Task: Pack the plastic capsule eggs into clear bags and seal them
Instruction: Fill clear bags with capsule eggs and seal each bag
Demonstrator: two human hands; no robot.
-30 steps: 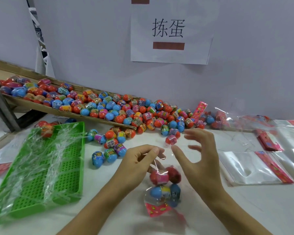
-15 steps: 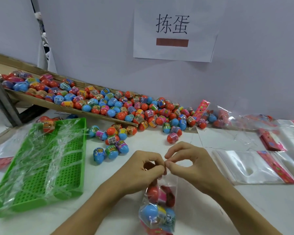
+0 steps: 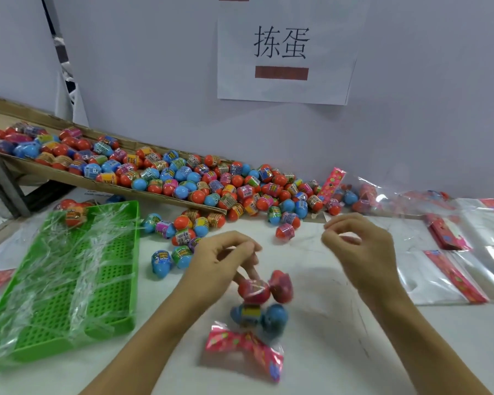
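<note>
left hand (image 3: 224, 262) pinches filled bag (image 3: 258, 306) top | right hand (image 3: 360, 246) raised, fingers curled | green tray (image 3: 17, 347) left on table (image 3: 340, 352)

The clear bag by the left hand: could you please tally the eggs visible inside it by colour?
Red eggs: 2
Blue eggs: 2
Total in the clear bag: 4 visible. The bag is motion-blurred, so a hidden egg cannot be ruled out.

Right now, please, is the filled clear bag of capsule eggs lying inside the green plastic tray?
No, the filled bag lies on the white table, right of the tray.
</note>
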